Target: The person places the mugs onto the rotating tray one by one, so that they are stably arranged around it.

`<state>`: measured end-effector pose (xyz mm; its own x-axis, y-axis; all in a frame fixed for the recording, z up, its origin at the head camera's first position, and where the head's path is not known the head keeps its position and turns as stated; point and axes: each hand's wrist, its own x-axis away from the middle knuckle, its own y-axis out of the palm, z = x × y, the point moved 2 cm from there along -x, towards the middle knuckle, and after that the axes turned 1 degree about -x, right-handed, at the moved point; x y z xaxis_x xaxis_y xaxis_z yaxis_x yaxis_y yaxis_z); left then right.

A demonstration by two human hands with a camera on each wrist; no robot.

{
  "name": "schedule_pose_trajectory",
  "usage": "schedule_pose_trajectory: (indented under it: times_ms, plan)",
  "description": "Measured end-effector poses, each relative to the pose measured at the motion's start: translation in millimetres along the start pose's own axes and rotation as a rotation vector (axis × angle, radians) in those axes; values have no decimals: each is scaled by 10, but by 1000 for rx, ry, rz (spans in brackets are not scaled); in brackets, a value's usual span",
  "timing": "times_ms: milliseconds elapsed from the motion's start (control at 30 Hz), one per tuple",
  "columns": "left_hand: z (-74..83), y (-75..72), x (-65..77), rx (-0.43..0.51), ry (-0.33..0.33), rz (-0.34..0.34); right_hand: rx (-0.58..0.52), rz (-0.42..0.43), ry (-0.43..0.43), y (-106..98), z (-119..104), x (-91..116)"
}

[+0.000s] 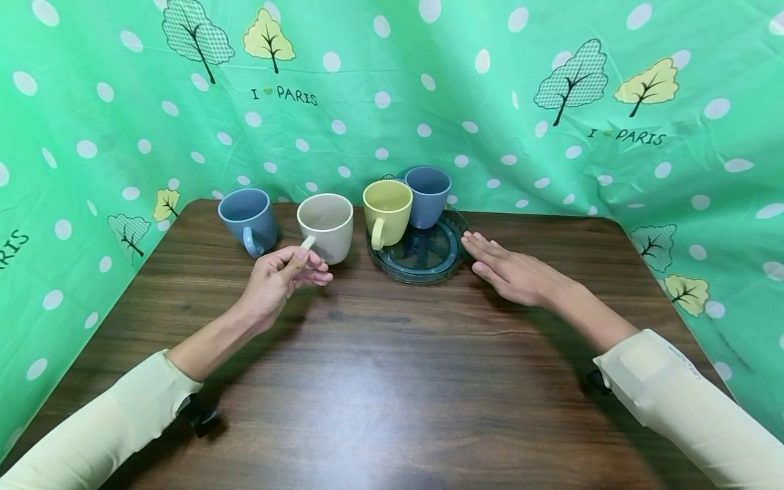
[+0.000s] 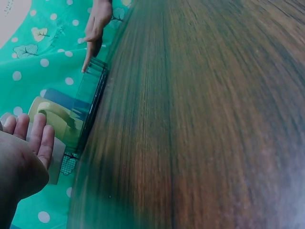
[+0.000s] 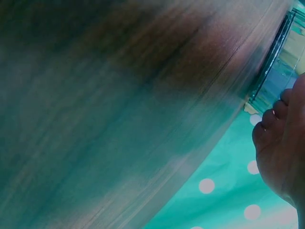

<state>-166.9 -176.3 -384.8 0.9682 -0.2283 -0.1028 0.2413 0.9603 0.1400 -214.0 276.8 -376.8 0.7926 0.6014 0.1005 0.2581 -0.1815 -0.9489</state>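
Observation:
My left hand [image 1: 275, 282] pinches the handle of an off-white mug [image 1: 331, 235] between thumb and fingers, with the other fingers extended below it. To the mug's right is a round, clear bluish glass dish [image 1: 431, 253] with a low wall. Inside the dish stand a yellow mug [image 1: 392, 207], its handle facing me, and a blue mug [image 1: 429, 194] behind it. My right hand [image 1: 511, 272] has its fingers straight, fingertips right at the dish's right wall. The left wrist view shows the yellow mug [image 2: 45, 121] through and above the glass wall [image 2: 93, 78].
Another blue mug [image 1: 248, 221] stands at the back left, handle toward me. The dark wooden table [image 1: 392, 381] stretches toward me. A green dotted curtain [image 1: 490, 88] hangs right behind the table and along both sides.

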Motion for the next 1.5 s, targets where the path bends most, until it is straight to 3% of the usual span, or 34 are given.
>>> schedule_pose_trajectory:
  times_ms: [900,1233,1500]
  plan:
    - [17,118,-25,11,2,33,16,-36,-12,18,-82,100]
    - [30,157,-7,38,47,67,19,-38,-18,37,-91,126]
    - [41,175,-10,28,26,58,33,-36,-26,60,-90,130]
